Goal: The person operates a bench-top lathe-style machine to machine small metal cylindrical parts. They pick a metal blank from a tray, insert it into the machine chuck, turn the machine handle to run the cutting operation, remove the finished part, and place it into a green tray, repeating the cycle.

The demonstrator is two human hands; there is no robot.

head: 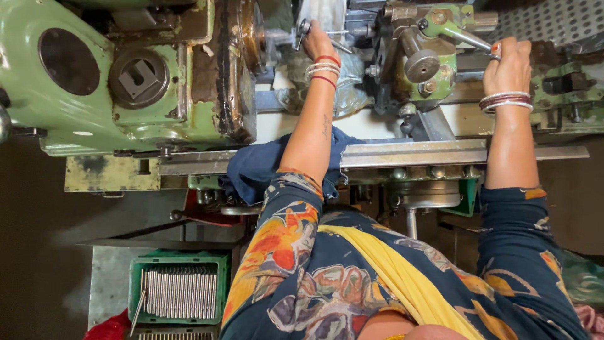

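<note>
Two arms stretching upward: left hand (318, 43) closing round a small knobbed lever (303, 28) at top centre, right hand (508, 63) gripping the grey handle (467, 38) at upper right of the green lathe (126, 75).

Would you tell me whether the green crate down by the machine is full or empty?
Full: the green crate holds a packed row of metal rods.

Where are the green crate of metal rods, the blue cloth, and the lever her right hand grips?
green crate (136, 288), head view, on its left wall.
blue cloth (251, 170), head view, on its middle fold.
lever (467, 37), head view, on its metal shaft.
</note>
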